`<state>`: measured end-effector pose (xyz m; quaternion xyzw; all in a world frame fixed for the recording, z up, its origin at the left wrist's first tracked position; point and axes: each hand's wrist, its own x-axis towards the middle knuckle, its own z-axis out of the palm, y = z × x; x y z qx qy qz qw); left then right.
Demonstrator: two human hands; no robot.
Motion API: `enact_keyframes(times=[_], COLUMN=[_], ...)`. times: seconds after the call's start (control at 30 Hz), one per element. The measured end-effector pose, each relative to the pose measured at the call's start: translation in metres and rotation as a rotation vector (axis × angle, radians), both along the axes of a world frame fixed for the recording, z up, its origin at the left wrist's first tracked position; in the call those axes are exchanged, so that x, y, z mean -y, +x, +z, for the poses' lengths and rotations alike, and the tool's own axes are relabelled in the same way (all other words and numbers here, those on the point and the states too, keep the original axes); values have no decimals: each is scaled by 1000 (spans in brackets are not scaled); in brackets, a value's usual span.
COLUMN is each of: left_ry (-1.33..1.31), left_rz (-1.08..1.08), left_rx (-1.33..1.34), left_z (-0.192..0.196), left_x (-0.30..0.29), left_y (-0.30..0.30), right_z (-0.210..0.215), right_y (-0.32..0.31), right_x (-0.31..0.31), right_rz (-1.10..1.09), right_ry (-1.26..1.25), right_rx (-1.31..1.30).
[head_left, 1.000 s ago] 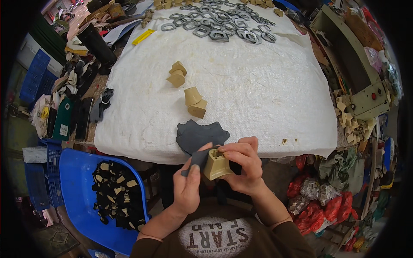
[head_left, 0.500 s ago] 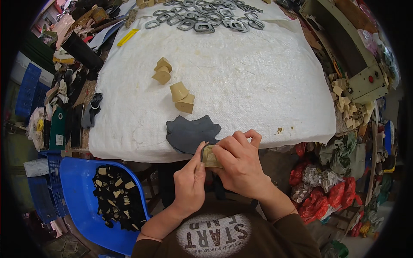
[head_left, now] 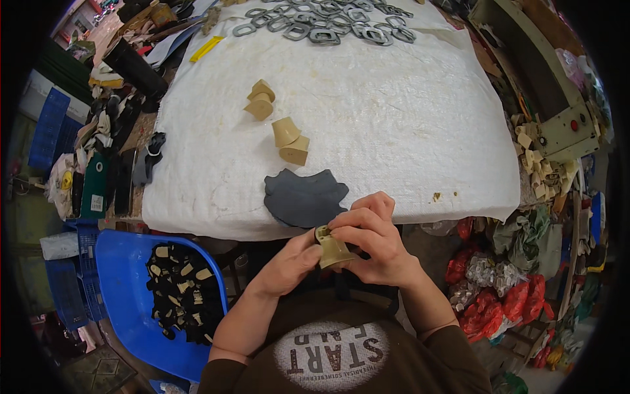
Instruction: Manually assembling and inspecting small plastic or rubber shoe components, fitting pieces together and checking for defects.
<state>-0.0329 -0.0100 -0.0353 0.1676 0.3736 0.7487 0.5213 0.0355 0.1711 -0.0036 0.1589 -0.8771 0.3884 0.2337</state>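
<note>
Head view. Both hands meet just below the near edge of the white-covered table (head_left: 407, 118). The right hand (head_left: 374, 243) closes its fingers over a small tan, folded leather-like piece (head_left: 333, 249); the left hand (head_left: 289, 262) pinches the same piece from the other side with thumb and fingertips, so both grips are narrow and shut on it. The piece is held in the air, apart from the table, just beside the dark grey cut pieces (head_left: 304, 197) stacked at the table edge.

Risk, as a judgement: the piece is small and held beyond the table's edge, so a slackened pinch could drop it toward the lap or the floor; a sweep of the right hand could also push the grey stack off the edge.

Further tan pieces (head_left: 289, 141) lie in two pairs mid-table; grey ring-shaped cutouts (head_left: 328, 26) crowd the far end. A yellow strip (head_left: 207, 48) lies at the far left corner. A blue tub (head_left: 128, 295) at lower left holds black and tan offcuts. Red bags (head_left: 485, 308) lie at lower right.
</note>
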Motion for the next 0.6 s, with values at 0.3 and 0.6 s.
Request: enact_keyframes(times=[0.3,0.6], left_ry=[-32,-161], left_rz=[76,624], left_rx=[-109,-703], left_z=[9,5], left_x=[-14,-3], left_y=[17,23], right_z=[1,-3], right_y=[4,0], right_x=[0,-6], right_rz=[116,-63], right_ry=[-111,-135], right_rx=[106,33])
